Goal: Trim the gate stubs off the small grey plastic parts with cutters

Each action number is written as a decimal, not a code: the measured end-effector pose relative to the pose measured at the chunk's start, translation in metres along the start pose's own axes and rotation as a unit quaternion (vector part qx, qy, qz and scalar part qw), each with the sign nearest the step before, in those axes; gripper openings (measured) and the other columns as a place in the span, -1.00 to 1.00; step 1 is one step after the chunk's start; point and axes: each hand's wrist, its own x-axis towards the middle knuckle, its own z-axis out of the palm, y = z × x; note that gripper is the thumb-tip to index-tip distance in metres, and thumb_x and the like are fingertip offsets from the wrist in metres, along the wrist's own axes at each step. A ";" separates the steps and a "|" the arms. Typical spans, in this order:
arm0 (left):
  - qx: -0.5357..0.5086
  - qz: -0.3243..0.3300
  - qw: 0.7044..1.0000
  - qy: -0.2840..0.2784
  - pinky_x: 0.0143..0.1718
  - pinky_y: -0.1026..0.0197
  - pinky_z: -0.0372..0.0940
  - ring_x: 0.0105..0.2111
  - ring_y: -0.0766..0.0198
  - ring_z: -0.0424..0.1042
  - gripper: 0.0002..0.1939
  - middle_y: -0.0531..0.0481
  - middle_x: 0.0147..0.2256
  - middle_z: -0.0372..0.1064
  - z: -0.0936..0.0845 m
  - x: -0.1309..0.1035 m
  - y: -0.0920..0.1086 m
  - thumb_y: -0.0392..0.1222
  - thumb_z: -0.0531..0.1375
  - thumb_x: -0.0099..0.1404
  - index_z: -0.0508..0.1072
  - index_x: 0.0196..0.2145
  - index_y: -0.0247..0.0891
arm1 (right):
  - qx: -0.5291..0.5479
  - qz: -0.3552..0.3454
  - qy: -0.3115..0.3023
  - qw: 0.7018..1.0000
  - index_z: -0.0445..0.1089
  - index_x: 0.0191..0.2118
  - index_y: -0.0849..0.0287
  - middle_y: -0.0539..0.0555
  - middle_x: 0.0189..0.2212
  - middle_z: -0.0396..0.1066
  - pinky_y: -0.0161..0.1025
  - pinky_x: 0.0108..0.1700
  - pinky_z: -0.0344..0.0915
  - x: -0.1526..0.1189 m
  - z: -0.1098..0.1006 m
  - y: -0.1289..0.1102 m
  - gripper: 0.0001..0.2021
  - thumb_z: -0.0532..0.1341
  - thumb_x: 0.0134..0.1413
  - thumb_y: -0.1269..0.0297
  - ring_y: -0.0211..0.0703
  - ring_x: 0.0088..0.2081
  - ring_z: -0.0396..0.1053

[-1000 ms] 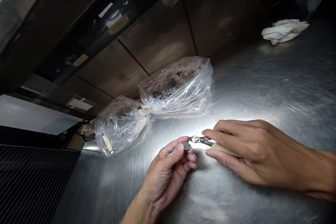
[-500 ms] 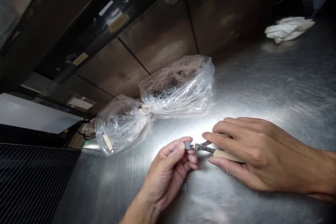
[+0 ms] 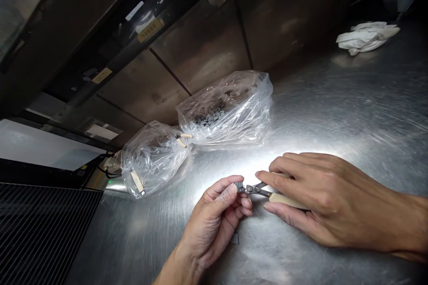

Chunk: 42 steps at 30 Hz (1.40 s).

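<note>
Between thumb and forefinger, my left hand (image 3: 214, 213) pinches a small grey ribbed part (image 3: 238, 185), mostly hidden by the fingertips. My right hand (image 3: 317, 200) is wrapped round the cream handles of a pair of nippers (image 3: 259, 188), whose handles are spread somewhat apart. The nippers' jaws meet the right side of the grey part; whether they bite on it cannot be made out. A second small grey piece (image 3: 235, 238) lies on the metal table (image 3: 147, 245), partly behind my left hand.
A clear plastic bag (image 3: 247, 120) with many small grey pieces stands at the back. Left of it is another clear bag (image 3: 160, 164), with a second cream-handled tool (image 3: 182, 139) by its edge and a cream-coloured item (image 3: 137, 181). A white cloth (image 3: 368, 38) lies far right.
The grey part has tilted slightly in my left fingertips. My right hand and the nippers have shifted a little to the left.
</note>
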 end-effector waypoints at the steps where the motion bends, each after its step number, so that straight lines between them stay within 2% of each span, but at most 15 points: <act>1: 0.000 0.001 1.000 0.000 -0.23 0.35 0.53 -0.40 0.33 0.63 -0.72 -0.11 -0.42 0.65 0.000 0.000 0.000 -0.19 0.65 0.15 0.79 -0.19 -0.26 | -0.001 0.000 0.001 1.000 0.50 -0.01 0.19 0.05 -0.28 0.43 -0.12 -0.28 0.26 0.000 0.000 0.000 -0.76 0.13 0.58 0.19 -0.12 -0.34 0.37; 20: -0.003 0.001 1.000 0.020 -0.25 0.35 0.54 -0.44 0.33 0.62 -0.70 -0.12 -0.46 0.63 0.000 0.001 0.000 -0.19 0.68 0.08 0.79 -0.25 -0.30 | 0.007 -0.005 -0.015 1.000 0.47 -0.03 0.18 0.00 -0.31 0.40 -0.16 -0.34 0.24 0.001 -0.002 -0.002 -0.74 0.07 0.63 0.21 -0.19 -0.38 0.36; 29: -0.008 0.003 1.000 0.007 -0.25 0.34 0.55 -0.41 0.34 0.62 -0.72 -0.10 -0.41 0.64 0.001 0.000 0.001 -0.23 0.66 0.13 0.78 -0.21 -0.31 | 0.035 0.000 -0.014 0.999 0.47 -0.13 0.20 -0.01 -0.36 0.37 -0.19 -0.37 0.25 0.004 -0.004 -0.001 -0.75 0.11 0.61 0.25 -0.24 -0.42 0.35; 34: -0.008 0.002 1.000 0.006 -0.28 0.33 0.56 -0.39 0.34 0.63 -0.71 -0.08 -0.36 0.65 0.002 -0.001 0.002 -0.28 0.65 0.14 0.77 -0.18 -0.32 | 0.015 0.022 0.021 0.999 0.54 -0.02 0.25 0.03 -0.34 0.44 -0.24 -0.41 0.24 0.003 -0.003 0.010 -0.73 0.14 0.61 0.21 -0.25 -0.43 0.38; 37: -0.005 0.007 1.000 0.010 -0.27 0.33 0.56 -0.39 0.34 0.63 -0.69 -0.08 -0.34 0.65 0.002 -0.002 0.003 -0.29 0.64 0.15 0.77 -0.15 -0.30 | 0.000 0.024 0.019 1.000 0.55 0.03 0.25 0.03 -0.33 0.44 -0.22 -0.43 0.23 0.001 -0.002 0.014 -0.72 0.15 0.61 0.18 -0.23 -0.42 0.41; 42: -0.004 0.011 1.000 0.005 -0.27 0.33 0.55 -0.39 0.34 0.63 -0.70 -0.08 -0.33 0.66 0.001 -0.002 0.003 -0.30 0.64 0.13 0.77 -0.17 -0.28 | 0.003 0.023 0.009 1.000 0.54 0.02 0.24 0.05 -0.31 0.45 -0.20 -0.40 0.25 -0.001 0.000 0.014 -0.73 0.14 0.61 0.19 -0.20 -0.41 0.42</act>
